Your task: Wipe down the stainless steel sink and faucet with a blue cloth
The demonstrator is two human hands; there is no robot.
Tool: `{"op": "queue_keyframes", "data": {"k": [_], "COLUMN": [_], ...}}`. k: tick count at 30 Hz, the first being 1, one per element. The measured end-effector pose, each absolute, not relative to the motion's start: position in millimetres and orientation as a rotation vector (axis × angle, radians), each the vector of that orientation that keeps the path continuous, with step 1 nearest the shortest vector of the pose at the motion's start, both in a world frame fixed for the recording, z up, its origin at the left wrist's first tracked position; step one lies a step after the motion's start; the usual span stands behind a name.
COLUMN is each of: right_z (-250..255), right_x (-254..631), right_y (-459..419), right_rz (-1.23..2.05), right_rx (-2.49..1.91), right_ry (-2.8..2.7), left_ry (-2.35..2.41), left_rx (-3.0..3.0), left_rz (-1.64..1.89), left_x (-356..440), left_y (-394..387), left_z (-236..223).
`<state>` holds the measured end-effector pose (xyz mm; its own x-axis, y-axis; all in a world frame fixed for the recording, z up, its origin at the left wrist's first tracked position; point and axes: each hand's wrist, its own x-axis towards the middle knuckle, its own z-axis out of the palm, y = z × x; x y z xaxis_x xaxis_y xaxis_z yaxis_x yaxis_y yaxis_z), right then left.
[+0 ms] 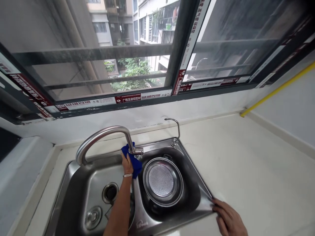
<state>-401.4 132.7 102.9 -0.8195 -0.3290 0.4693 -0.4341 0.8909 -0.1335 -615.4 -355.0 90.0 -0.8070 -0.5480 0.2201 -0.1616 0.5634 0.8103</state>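
Blue cloth (137,166) bunched in left hand (127,164), fingers closed on it, right at upright base of curved faucet (105,130), between two basins. Right hand (228,218) at near right corner of steel sink (140,209), fingertips touching rim, fingers close together, thumb apart. Round metal pan (176,195) with dimpled centre sits in right basin; loose strainer (93,217) beside drain in left.
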Motion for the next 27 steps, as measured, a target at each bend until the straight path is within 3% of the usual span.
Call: {"op": "queue_keyframes", "data": {"k": [16,27], "right_z": [99.8,104.2], "right_x": [-400.7,-396.5], "right_y": [130.9,133.2], "right_rz": [0.375,0.373], "right_rx": [0.521,0.507], "right_ry": [-2.600,-2.670], "left_ry": [-2.551,-2.553], "left_rx": [0.299,0.465], "left_rz": [-1.030,-1.002], "left_x": [-620.5,-632.0], "left_y": [-376.1,-360.7], "left_z": [114.8,111.0]}}
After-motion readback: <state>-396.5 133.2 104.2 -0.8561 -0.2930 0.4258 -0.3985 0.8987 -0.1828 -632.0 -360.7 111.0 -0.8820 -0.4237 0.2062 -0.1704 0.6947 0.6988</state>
